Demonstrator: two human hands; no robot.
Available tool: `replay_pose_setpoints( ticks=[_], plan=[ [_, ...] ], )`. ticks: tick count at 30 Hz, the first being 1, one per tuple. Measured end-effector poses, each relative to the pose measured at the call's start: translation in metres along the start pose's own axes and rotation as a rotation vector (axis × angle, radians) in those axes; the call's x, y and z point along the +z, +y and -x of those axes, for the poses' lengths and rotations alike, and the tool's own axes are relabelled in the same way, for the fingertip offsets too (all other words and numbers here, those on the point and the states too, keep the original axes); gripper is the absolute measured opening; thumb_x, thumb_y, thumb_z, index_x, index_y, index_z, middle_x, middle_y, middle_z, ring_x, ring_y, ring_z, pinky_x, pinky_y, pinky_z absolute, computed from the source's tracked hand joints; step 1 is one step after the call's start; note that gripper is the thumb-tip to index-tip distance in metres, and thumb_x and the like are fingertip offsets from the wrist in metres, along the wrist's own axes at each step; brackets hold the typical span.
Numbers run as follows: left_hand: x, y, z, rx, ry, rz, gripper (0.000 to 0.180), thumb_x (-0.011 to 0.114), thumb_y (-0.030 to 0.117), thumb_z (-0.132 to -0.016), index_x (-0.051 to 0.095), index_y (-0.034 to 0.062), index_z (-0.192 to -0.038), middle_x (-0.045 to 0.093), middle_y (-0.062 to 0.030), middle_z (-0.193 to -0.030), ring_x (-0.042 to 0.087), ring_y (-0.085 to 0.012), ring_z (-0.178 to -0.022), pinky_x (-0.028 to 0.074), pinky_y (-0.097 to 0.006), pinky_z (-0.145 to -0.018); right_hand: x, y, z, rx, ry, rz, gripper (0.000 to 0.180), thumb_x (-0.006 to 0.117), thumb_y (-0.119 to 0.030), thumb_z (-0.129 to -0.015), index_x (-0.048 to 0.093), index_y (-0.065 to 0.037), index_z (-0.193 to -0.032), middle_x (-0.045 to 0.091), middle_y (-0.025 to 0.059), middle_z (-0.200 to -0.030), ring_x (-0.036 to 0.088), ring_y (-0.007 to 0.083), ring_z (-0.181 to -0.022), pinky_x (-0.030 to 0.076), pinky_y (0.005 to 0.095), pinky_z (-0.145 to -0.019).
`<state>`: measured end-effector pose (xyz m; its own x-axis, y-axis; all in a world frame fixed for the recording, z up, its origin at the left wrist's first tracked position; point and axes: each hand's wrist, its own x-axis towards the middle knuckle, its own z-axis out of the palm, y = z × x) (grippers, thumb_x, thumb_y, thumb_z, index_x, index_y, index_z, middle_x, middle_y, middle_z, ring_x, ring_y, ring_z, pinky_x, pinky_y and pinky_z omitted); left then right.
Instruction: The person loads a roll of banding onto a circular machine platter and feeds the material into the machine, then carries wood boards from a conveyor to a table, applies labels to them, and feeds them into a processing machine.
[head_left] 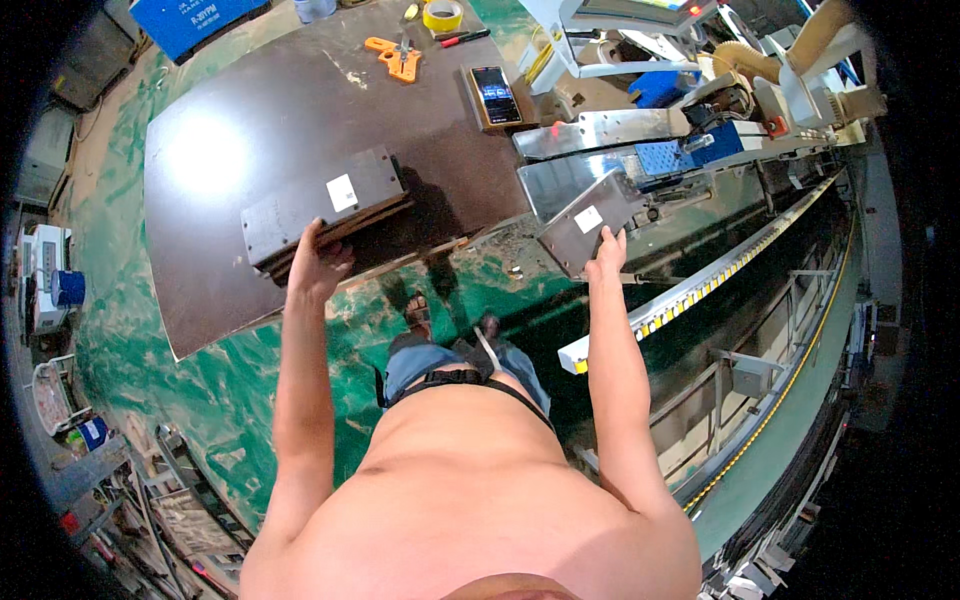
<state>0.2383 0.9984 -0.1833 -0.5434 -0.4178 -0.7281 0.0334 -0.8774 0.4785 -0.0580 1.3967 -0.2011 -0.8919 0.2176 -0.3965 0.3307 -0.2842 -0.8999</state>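
My left hand (318,268) grips the near edge of a small stack of dark brown boards (290,213) at the table's front left. One finger lies over the top board, which bears a white label (342,192) and has small holes near its edges. My right hand (607,252) is closed on the near side of a single dark panel (567,242), also with a white label. This panel is at the front end of the machine on the right, partly over its metal surface. The fingers beneath both pieces are hidden.
The large brown table (300,100) carries an orange-handled tool (397,60), yellow tape (442,15), a red-and-black marker (465,38) and a phone (495,93) on a block. A machine with metal rails (600,130) adjoins its right side. A long pale rail (690,290) runs beside my right arm.
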Motion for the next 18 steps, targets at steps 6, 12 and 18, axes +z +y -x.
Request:
replay_pose_setpoints(
  ticks=[6, 12, 18],
  plan=[
    [0.03, 0.011, 0.021, -0.147, 0.037, 0.021, 0.044, 0.052, 0.046, -0.091, 0.053, 0.0084, -0.113, 0.055, -0.0155, -0.116, 0.051, -0.0309, -0.103, 0.043, -0.05, -0.087, 0.014, 0.004, -0.042, 0.01, 0.011, 0.199, 0.062, 0.058, -0.013, -0.089, 0.029, -0.008, -0.143, 0.051, 0.0109, -0.123, 0.054, 0.0248, -0.1, 0.046, 0.0412, -0.082],
    [0.051, 0.005, 0.006, -0.006, 0.165, 0.235, 0.051, 0.054, 0.04, -0.09, 0.044, 0.0064, -0.127, 0.046, -0.0136, -0.129, 0.044, -0.0316, -0.119, 0.036, -0.052, -0.102, 0.033, -0.024, -0.019, 0.048, -0.184, 0.495, 0.075, 0.064, -0.014, -0.086, 0.019, -0.011, -0.146, 0.058, 0.0063, -0.073, 0.044, 0.0094, -0.048, 0.035, 0.0259, -0.04],
    [0.082, 0.017, -0.002, -0.002, 0.293, 0.229, 0.045, 0.056, 0.039, -0.089, 0.05, 0.0057, -0.12, 0.049, -0.0156, -0.126, 0.049, -0.0347, -0.114, 0.043, -0.053, -0.096, 0.06, -0.032, -0.001, 0.125, -0.296, 0.308, 0.087, 0.059, -0.01, -0.089, -0.005, -0.009, -0.146, 0.058, 0.0108, -0.071, 0.048, 0.0124, -0.047, 0.035, 0.0262, -0.04]
  ],
)
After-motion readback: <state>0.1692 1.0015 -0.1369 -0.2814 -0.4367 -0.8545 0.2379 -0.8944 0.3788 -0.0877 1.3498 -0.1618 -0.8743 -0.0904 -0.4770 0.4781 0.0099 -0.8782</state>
